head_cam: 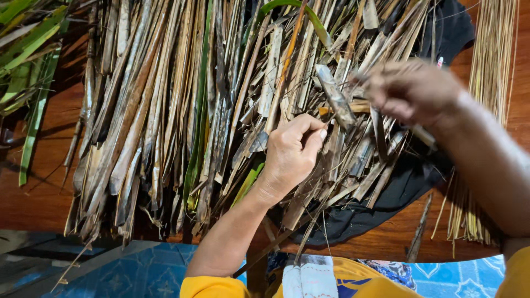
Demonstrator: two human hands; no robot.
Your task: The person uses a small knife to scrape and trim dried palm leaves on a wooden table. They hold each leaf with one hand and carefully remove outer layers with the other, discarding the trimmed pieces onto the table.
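A big heap of dried brown and grey leaf strips [165,110] lies across a reddish wooden table [44,187]. My left hand [292,152] rests on the heap near its middle, fingers curled and pinching a thin strip that runs upward. My right hand [411,91] is blurred at the upper right, closed around a knife handle with a grey blade [334,94] pointing left toward the left hand. A dark cloth [386,193] lies under the strips on the right.
Fresh green leaves [27,49] lie at the far left. A bundle of thin pale stalks [491,66] runs down the right edge of the table. A blue patterned floor [149,270] shows below the table's front edge, and yellow sleeves [215,287] at the bottom.
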